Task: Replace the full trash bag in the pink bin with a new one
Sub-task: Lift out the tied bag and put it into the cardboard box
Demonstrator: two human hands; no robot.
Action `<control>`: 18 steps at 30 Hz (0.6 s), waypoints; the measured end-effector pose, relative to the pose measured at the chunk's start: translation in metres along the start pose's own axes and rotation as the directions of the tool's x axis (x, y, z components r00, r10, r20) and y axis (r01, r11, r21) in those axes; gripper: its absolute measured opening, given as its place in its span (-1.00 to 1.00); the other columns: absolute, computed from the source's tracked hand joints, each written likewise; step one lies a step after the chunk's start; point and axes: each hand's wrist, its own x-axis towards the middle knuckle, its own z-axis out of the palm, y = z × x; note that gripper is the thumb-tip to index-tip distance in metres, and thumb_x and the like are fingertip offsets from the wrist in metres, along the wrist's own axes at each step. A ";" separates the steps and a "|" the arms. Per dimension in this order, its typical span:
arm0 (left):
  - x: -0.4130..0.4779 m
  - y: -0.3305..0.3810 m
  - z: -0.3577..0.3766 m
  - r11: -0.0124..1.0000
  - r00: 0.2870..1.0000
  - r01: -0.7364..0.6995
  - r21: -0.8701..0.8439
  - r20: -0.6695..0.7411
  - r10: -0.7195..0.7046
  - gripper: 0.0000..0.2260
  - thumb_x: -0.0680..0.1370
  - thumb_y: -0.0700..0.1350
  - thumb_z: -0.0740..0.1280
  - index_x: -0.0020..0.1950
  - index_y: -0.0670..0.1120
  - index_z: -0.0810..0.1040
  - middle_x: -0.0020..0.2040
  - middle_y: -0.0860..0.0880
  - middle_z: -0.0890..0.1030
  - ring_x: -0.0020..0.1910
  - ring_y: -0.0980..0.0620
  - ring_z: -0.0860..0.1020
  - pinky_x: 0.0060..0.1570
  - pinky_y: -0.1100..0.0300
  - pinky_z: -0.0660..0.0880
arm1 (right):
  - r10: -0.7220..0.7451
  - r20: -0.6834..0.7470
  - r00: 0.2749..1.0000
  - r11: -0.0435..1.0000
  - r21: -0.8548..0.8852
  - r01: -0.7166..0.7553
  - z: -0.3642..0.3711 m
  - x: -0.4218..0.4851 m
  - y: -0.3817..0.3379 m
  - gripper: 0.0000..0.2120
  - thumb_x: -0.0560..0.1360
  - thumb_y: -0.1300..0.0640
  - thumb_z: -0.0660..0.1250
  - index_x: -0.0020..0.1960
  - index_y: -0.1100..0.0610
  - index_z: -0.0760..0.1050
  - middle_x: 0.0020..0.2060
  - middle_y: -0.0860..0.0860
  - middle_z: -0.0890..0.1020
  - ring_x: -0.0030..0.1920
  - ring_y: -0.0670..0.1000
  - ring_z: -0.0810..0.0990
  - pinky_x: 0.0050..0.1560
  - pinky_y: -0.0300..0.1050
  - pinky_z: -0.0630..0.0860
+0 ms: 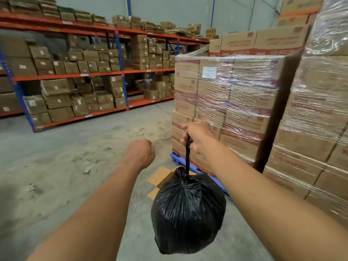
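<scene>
A full black trash bag (188, 210) hangs in front of me, tied at the top into a twisted neck. My right hand (196, 136) is shut on that neck and holds the bag clear of the floor. My left hand (140, 152) is stretched out to the left of it, fingers curled into a fist with nothing in it. The pink bin is not in view.
Stretch-wrapped stacks of cartons (229, 102) on a blue pallet (178, 160) stand close on the right. A flat piece of cardboard (160, 176) lies on the concrete floor behind the bag. Orange and blue racking (120, 72) full of boxes lines the far left.
</scene>
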 end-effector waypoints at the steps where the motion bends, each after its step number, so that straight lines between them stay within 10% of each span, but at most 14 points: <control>1: 0.028 -0.006 0.008 1.000 1.000 -0.015 0.005 0.015 0.015 -0.66 0.62 -0.11 0.10 0.12 -0.24 0.61 0.09 -0.23 0.65 0.03 -0.20 0.59 -0.09 0.10 0.48 | 0.005 -0.021 1.000 1.000 0.010 -0.004 0.011 0.025 0.000 -0.75 0.53 0.41 0.15 0.08 0.31 0.57 -0.41 0.10 0.44 -0.44 0.00 0.38 -0.45 -0.16 0.45; 7: 0.173 -0.033 0.054 0.992 0.988 -0.124 0.022 0.093 0.122 -0.74 0.60 -0.10 0.09 -0.20 -0.17 0.45 -0.07 -0.28 0.64 -0.08 -0.28 0.58 -0.10 0.01 0.52 | 0.021 -0.127 0.992 1.000 0.015 -0.019 0.070 0.164 -0.003 -0.77 0.54 0.42 0.15 0.00 0.30 0.57 -0.41 0.10 0.46 -0.46 -0.01 0.40 -0.36 -0.11 0.47; 18: 0.408 -0.111 0.179 0.992 0.965 -0.119 0.047 0.242 0.104 -0.72 0.61 -0.11 0.11 -0.18 -0.22 0.48 -0.05 -0.35 0.64 -0.03 -0.32 0.58 -0.04 -0.02 0.51 | 0.150 -0.137 0.979 0.988 0.056 -0.144 0.179 0.446 0.050 -0.82 0.52 0.41 0.16 -0.09 0.24 0.51 -0.44 0.10 0.43 -0.49 0.00 0.37 -0.44 -0.18 0.45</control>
